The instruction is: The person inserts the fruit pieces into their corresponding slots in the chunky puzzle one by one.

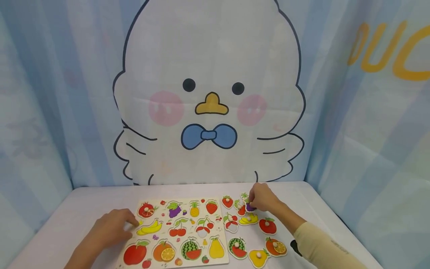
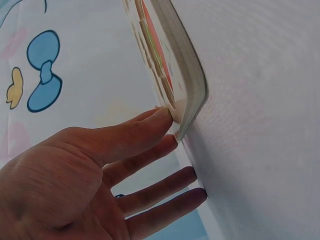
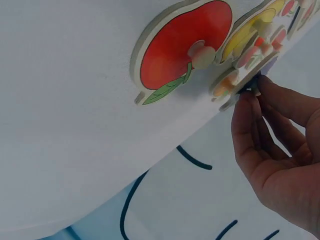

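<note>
In the head view, my left hand [image 1: 109, 226] is at the left edge of a white fruit puzzle board [image 2: 192, 75]. The left wrist view shows its thumb on top of the board's corner and the index finger against the edge, pinching it; the other fingers extend past. On the right, my right hand [image 1: 263, 198] pinches a purple grape puzzle piece [image 1: 250, 208], partly hidden by the fingers. Under and beside that piece lie a banana piece [image 1: 248, 220] and a red fruit piece [image 1: 241, 211]. A red apple piece [image 3: 185, 42] with a knob lies nearer the right wrist camera.
Right of the board lie more knobbed pieces: a strawberry [image 1: 227, 201], a watermelon [image 1: 237, 248], a pear [image 1: 258, 258], an orange [image 1: 276, 247] and a red-and-white fruit [image 1: 231, 222]. Behind the white table [image 1: 100, 198] hangs a curtain [image 1: 211, 56] with a cartoon duck.
</note>
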A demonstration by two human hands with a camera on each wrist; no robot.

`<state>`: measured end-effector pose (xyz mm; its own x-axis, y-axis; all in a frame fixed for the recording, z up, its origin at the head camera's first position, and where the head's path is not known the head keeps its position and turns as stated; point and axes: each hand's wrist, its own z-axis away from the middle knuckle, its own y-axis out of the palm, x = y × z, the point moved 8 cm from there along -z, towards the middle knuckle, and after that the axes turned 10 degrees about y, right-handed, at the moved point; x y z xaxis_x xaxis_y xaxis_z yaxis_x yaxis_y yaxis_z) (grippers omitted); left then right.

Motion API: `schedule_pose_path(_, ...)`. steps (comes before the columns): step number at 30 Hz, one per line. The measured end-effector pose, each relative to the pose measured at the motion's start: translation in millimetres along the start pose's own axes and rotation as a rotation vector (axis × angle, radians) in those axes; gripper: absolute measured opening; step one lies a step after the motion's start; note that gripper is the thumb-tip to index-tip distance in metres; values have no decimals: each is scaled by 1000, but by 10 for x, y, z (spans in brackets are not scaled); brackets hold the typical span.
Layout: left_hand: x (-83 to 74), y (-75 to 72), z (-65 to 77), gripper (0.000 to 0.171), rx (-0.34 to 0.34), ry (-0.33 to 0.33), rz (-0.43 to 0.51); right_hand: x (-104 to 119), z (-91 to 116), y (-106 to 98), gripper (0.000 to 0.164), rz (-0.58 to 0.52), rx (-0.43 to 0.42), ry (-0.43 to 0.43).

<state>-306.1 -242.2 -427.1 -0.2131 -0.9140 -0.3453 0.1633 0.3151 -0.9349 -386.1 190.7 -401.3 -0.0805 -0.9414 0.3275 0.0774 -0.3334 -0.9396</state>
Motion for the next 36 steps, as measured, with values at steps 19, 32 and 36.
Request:
schedule_pose_path(19, 9, -15, 9, 25, -15, -8, 10, 637, 24, 243, 5, -40, 69, -129)
schedule_pose_path(32, -11, -19, 33, 24, -18, -20, 28, 1084, 79, 387, 5, -18, 57, -245)
schedule_pose_path(36, -23, -23, 43, 24, -20, -23, 28, 1201, 96, 451, 5, -11, 78, -246)
